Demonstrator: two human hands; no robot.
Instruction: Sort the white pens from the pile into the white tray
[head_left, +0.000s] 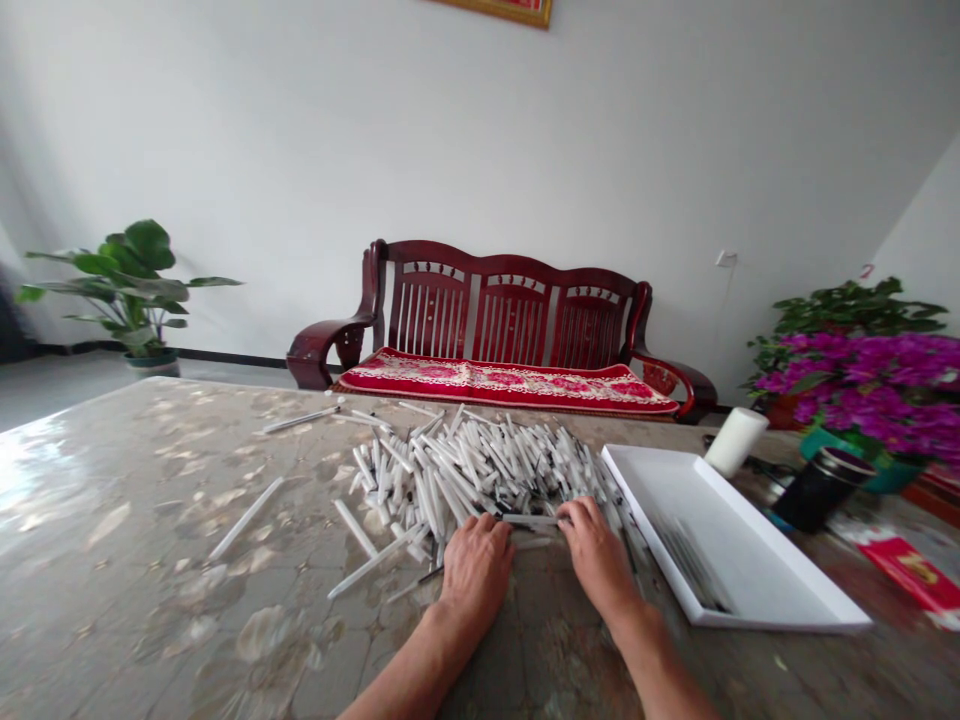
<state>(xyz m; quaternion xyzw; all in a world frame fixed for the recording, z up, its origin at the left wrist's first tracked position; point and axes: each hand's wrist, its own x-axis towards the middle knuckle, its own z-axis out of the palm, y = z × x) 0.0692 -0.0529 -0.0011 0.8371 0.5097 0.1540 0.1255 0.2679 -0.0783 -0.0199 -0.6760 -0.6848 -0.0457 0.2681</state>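
Left of the white tray (757, 530), our left hand (477, 562) and right hand (594, 557) appear to pinch opposite ends of one pen-like stick (531, 519), fingers curled, the exact grip partly hidden. We seem to be handling a single piece at this step; the next move likely calls for keeping both ends steady. The stick looks pale, straight and narrow, darker toward its ends. Beyond our hands, also left of the tray, a jumbled pile of similar sticks (465, 465) covers part of the surface (150, 560); several thin sticks (694, 560) lie inside the tray's left side.
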